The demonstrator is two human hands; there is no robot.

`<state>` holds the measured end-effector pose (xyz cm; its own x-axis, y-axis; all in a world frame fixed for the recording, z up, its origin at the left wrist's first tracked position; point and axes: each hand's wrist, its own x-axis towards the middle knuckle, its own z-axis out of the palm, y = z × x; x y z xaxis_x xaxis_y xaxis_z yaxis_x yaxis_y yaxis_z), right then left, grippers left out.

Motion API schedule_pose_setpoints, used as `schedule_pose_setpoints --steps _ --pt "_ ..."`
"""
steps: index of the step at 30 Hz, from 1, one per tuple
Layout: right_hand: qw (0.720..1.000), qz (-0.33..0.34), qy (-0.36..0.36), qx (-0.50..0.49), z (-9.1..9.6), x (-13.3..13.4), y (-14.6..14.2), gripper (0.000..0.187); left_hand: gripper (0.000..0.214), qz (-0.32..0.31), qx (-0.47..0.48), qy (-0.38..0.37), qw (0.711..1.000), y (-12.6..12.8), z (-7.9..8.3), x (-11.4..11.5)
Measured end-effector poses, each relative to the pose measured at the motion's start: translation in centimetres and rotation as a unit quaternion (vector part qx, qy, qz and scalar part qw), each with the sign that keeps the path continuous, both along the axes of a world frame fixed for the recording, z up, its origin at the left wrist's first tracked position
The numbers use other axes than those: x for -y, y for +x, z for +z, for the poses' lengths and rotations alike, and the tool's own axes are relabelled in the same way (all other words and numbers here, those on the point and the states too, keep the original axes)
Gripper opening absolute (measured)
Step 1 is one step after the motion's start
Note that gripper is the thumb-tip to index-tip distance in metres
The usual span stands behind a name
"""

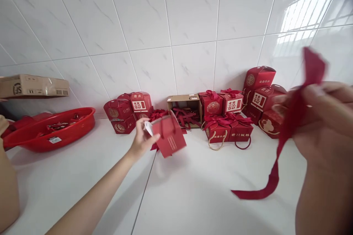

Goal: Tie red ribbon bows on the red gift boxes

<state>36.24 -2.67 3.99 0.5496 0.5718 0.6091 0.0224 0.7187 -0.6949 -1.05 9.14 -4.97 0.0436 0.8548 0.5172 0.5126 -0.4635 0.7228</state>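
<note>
My left hand point(142, 141) is closed on one side of a small red gift box point(169, 137), which is tilted above the white counter. A white label-like patch shows by my fingers. Close to the camera on the right, my right hand point(328, 125) pinches a dark red ribbon point(289, 128). One end of the ribbon sticks up above the fingers, and the long end hangs down and curls left. Behind the gift box stands an open cardboard box point(183, 98) with many red ribbons point(189, 116) in it.
Several finished-looking red boxes with bows point(227, 117) stand right of the cardboard box. More red boxes point(263, 99) are stacked further right, others point(124, 114) at left. A red basin point(74, 128) holds small packets. Above it is a brown carton point(35, 86). A tiled wall point(149, 11) closes the back.
</note>
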Motion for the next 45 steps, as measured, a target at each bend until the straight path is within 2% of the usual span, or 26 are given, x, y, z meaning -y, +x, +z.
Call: schedule_pose_setpoints --steps 2,3,5,6,7,8,11,13,15,17,19,21,25,27,29,32,35,38,45 --pt "0.986 0.028 -0.095 0.136 -0.1 0.3 -0.7 0.019 0.066 -0.1 -0.056 -0.038 0.993 1.6 -0.8 2.4" --pt "0.959 0.054 -0.157 0.228 -0.2 0.3 -0.7 0.021 0.068 -0.164 -0.109 -0.06 0.979 2.1 -1.1 3.4" --pt "0.876 0.103 -0.263 0.39 -0.5 0.1 -0.3 0.025 0.073 -0.251 -0.196 -0.075 0.945 3.0 -0.8 4.7" --pt "0.839 0.116 -0.298 0.441 -0.6 -0.1 -0.1 0.026 0.075 -0.266 -0.222 -0.069 0.936 3.5 -0.3 5.1" --pt "0.814 0.114 -0.321 0.471 -0.7 -0.3 0.1 0.027 0.073 -0.257 -0.229 -0.058 0.937 3.9 0.5 5.4" --pt "0.803 0.103 -0.335 0.482 -0.7 -0.5 0.1 0.028 0.066 -0.232 -0.226 -0.049 0.945 4.5 1.5 5.6" --pt "0.803 0.087 -0.351 0.475 -0.6 -1.1 -0.5 0.029 0.029 -0.146 -0.221 -0.06 0.962 6.7 4.7 6.2" --pt "0.795 0.119 -0.359 0.474 -0.6 -1.5 -1.3 0.027 0.035 -0.148 -0.291 -0.079 0.942 8.3 6.2 6.9" --pt "0.784 0.152 -0.366 0.478 -0.8 -1.9 -1.9 0.025 0.039 -0.163 -0.369 -0.079 0.912 9.7 6.5 7.4" --pt "0.773 0.174 -0.369 0.485 -1.2 -2.4 -2.1 0.025 0.033 -0.166 -0.411 -0.058 0.894 10.5 6.0 7.7" --pt "0.764 0.189 -0.368 0.495 -1.7 -2.8 -2.0 0.026 0.022 -0.165 -0.424 -0.025 0.89 10.4 5.5 8.0" --pt "0.755 0.199 -0.37 0.504 -2.1 -3.1 -1.5 0.027 0.02 -0.171 -0.427 0.0 0.888 9.4 5.5 8.4" --pt "0.741 0.199 -0.387 0.511 -2.5 -3.6 -0.6 0.028 0.009 -0.239 -0.447 -0.017 0.862 6.7 7.4 9.9" --pt "0.735 0.207 -0.39 0.515 -2.3 -3.7 -0.4 0.028 0.015 -0.25 -0.449 -0.014 0.858 6.2 8.0 10.3" --pt "0.726 0.23 -0.388 0.519 -2.0 -3.6 -0.4 0.029 0.025 -0.215 -0.429 0.016 0.877 6.7 7.6 9.9" --pt "0.713 0.275 -0.385 0.517 -1.5 -3.3 -0.6 0.031 0.037 -0.146 -0.418 0.069 0.894 8.8 5.7 8.4" --pt "0.709 0.299 -0.384 0.512 -1.3 -3.3 -0.6 0.032 0.031 -0.131 -0.473 0.085 0.867 10.7 3.6 7.3" --pt "0.707 0.312 -0.385 0.505 -1.5 -3.6 -0.4 0.031 0.025 -0.131 -0.515 0.079 0.844 11.4 2.5 7.0" --pt "0.71 0.385 -0.366 0.463 -2.5 -5.1 0.0 0.034 0.031 -0.141 -0.512 0.069 0.845 11.3 2.5 6.9"
